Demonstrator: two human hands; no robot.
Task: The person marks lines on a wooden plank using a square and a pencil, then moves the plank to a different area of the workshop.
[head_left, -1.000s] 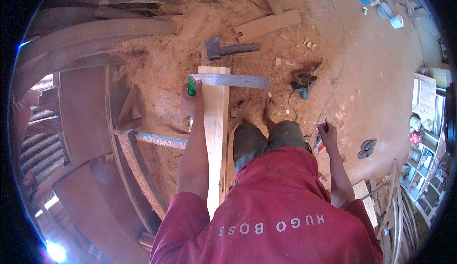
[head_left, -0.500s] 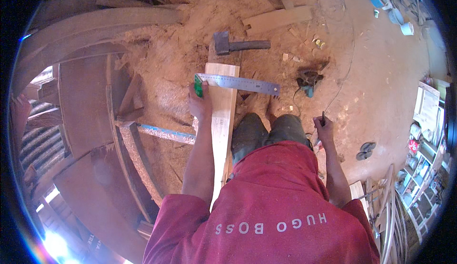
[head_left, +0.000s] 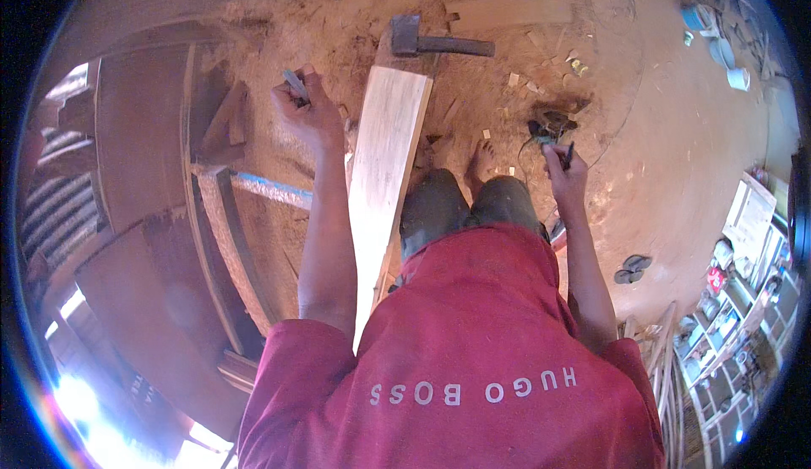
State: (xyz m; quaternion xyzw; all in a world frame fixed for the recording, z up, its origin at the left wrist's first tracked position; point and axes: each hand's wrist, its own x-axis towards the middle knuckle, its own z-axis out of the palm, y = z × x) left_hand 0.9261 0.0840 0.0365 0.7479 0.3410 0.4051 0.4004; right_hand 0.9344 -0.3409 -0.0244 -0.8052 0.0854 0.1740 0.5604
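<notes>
My left hand is raised left of a pale wooden board, apart from it, with its fingers closed. Out of its grip sticks a short grey-blue end of the try square; the rest is hidden or seen edge-on. The board runs away from me along my left leg, its far end bare on top. Over on the right, my right hand pinches a thin dark pen, held upright above the ground in front of my right knee.
A heavy hammer lies just beyond the board's far end. A power tool with a cord sits on the dusty floor. Sandals lie at right, buckets farther off. A wooden frame stands at left.
My left hand has lifted the try square off the board and swung it left, turning it nearly edge-on. My right hand, with the pen, has moved forward. The view has shifted slightly.
</notes>
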